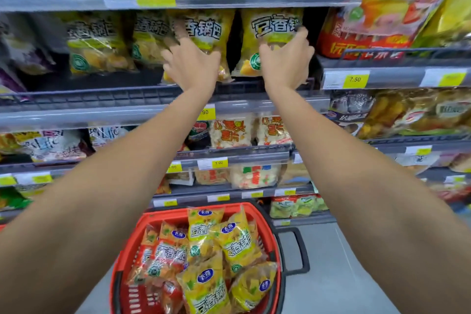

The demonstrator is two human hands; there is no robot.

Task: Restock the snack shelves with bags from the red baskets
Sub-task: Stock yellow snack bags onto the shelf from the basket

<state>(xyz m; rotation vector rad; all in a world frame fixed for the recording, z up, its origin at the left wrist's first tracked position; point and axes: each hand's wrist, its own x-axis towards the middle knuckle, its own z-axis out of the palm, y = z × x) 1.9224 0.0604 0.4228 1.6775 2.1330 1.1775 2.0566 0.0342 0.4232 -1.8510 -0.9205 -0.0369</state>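
Note:
Both arms reach up to a shelf (102,116) lined with upright yellow snack bags. My left hand (190,62) lies with spread fingers against the front of one yellow bag (204,30). My right hand (286,58) curls around the right edge of the neighbouring yellow bag (267,30), which stands at the row's right end. A dark gap separates these two bags. Below, on the floor, a red basket (252,214) holds several yellow and orange bags (234,239) of the same kind.
More yellow bags (94,43) stand to the left on the same shelf. Red and yellow packs (397,2) fill the upper right. Lower shelves carry white and mixed snack packs (230,134) behind price tags (355,79). Grey floor (336,275) lies right of the basket.

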